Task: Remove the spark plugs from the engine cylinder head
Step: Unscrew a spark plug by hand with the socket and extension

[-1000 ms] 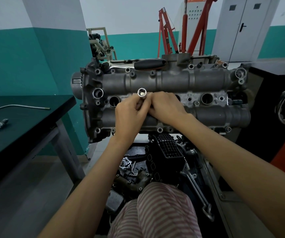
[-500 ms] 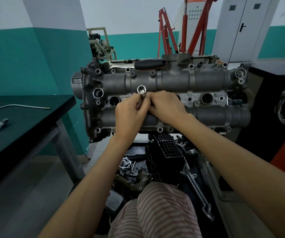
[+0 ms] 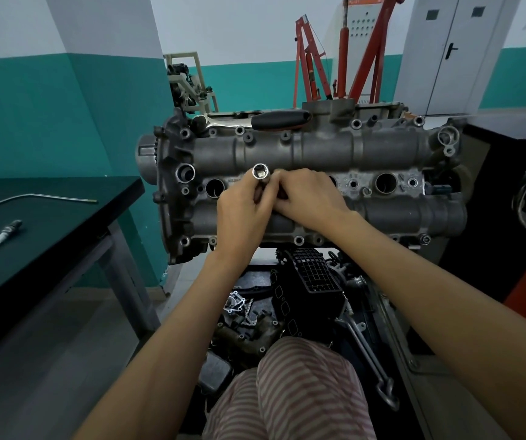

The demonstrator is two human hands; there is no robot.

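With one spark plug (image 3: 5, 234) already out on the desk (image 3: 65, 223), job looks partway done.
Cylinder head (image 3: 312, 185) upright, two wells visibly open; left hand (image 3: 242, 214) fingers wrapped round socket (image 3: 260, 173) at the second well, right hand (image 3: 310, 198) fingers curled beside, contents hidden. Ratchet (image 3: 280, 119) parked on top, parts piled below.
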